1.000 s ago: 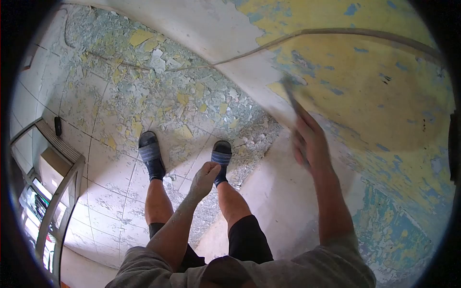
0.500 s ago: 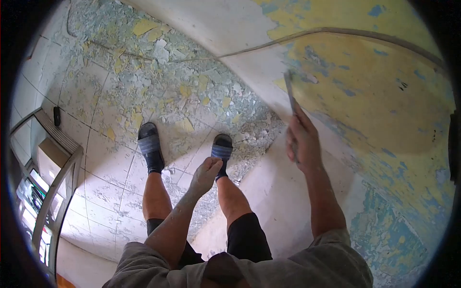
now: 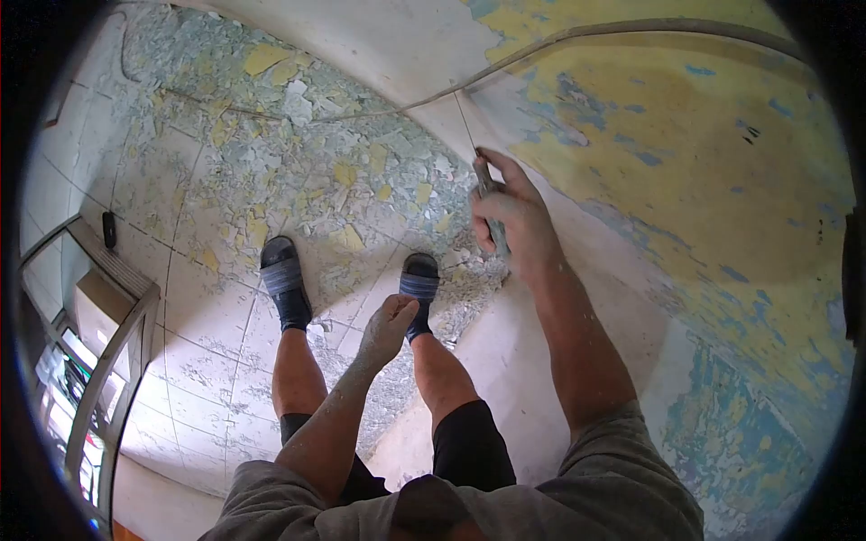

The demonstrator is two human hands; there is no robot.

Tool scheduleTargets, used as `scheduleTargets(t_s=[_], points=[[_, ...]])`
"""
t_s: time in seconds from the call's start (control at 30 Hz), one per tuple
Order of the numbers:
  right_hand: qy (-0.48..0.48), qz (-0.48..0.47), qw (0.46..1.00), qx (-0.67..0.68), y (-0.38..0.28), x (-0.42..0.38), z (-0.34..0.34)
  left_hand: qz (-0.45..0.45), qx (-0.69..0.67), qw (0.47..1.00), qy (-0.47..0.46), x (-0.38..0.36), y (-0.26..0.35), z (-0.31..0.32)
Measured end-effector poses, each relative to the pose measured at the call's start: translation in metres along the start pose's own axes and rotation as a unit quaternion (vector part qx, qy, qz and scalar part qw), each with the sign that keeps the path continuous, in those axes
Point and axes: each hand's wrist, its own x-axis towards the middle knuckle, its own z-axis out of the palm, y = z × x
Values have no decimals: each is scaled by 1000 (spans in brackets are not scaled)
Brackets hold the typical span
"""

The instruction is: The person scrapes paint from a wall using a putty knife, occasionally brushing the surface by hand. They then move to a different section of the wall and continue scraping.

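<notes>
While right hand (image 3: 528, 230) grips thin-bladed grey scraper (image 3: 484, 176) | left hand (image 3: 388, 334) clenched | slip could nick long brown cable (image 3: 586, 32) beyond fingertips

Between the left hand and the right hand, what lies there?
In the head view, the right sandal and paint flakes on the floor show between the left hand and the right hand.

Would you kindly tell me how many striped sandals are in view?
2, both worn: the left sandal, on the tiled floor, and the right sandal, just beyond the left hand.
</notes>
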Motion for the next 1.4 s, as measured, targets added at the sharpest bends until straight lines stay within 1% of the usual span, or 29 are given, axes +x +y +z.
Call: scheduleTargets(t_s=[0.07,0.13,0.17,0.23,0.27,0.33,0.43,0.47,0.53,0.6,0.63,0.7,0.73,0.83,0.9,0.93,0.97,1.03,1.1,1.17,1.2,1.23,1.33,1.37,1.4], points=[[17,-4,1000,24,3,-22,-3,-17,-22,1000,-3,1,1,3],[96,8,995,39,3,-42,-5,-12,-38,999,-11,2,2,5],[102,9,994,38,6,-50,-11,-6,-54,998,-7,1,3,6],[121,94,988,7,13,-66,-30,-15,-71,997,-9,0,5,6],[119,96,988,5,11,-77,-33,-21,-88,996,-4,0,5,5],[143,131,980,46,2,-102,-34,-23,-86,996,-1,0,4,2],[151,148,975,69,-14,-135,-28,-23,-87,996,0,2,-2,3],[150,148,975,69,-19,-130,-26,-21,-91,996,4,3,-4,3],[149,90,984,31,-27,-105,-24,-19,-93,995,1,4,-2,2],[227,93,969,-10,-14,-45,-20,-19,-97,995,-3,0,0,6],[223,89,971,-10,-7,-31,-20,-12,-78,997,-1,1,2,5],[129,108,985,-32,0,-19,-12,-8,-53,999,1,1,0,-2],[128,107,986,-32,-1,-28,-11,-11,-58,998,2,4,-6,-5],[138,111,984,-22,-12,-90,-8,-16,-80,997,3,2,-8,-2],[182,100,978,13,-13,-103,-15,-9,-95,995,17,4,2,-4],[200,96,975,-17,-15,-84,-25,-7,-79,997,14,4,6,-5],[203,101,974,-18,-11,-57,-33,-9,-64,998,6,-1,8,-2],[119,143,978,-94,4,1,-46,1,-84,996,1,5,-5,3],[119,137,979,-94,0,-10,-28,2,-94,996,-6,4,-6,-7],[127,137,977,-104,-9,-49,-17,-14,-92,996,17,-1,0,-9],[138,119,983,-33,-15,-83,-13,-21,-82,996,21,-1,4,-11],[145,99,984,38,-20,-99,-12,-21,-85,996,22,-2,8,-10],[142,79,987,6,-29,-81,-20,-23,-70,997,16,-7,8,-7],[142,79,987,6,-26,-67,-23,-23,-76,997,10,-4,1,-4],[146,83,985,-28,-18,-41,-27,-16,-83,996,9,4,-1,-4]])
